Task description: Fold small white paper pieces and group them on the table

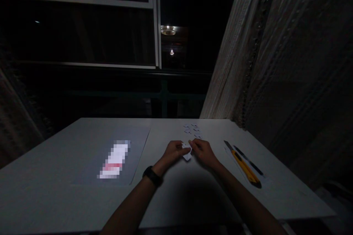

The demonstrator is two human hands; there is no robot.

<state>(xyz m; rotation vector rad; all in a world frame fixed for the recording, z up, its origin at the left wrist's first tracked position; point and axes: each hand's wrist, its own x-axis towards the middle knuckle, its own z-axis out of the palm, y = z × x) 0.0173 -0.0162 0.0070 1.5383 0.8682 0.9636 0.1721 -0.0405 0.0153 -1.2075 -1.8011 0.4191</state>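
Observation:
Close together above the middle of the table, both my hands hold a small white piece of paper. My left hand, with a dark band on its wrist, is closed on the paper's left side, thumb on top. The fingers of my right hand pinch its upper right edge. Just beyond my hands, several small pieces with dark marks lie in rows; the dim light hides what the marks are.
To the right lie a yellow utility knife and a thin black pen-like stick. A large sheet lies left, with a bright, pixelated rectangle on it. Behind the white table are a dark window and a curtain.

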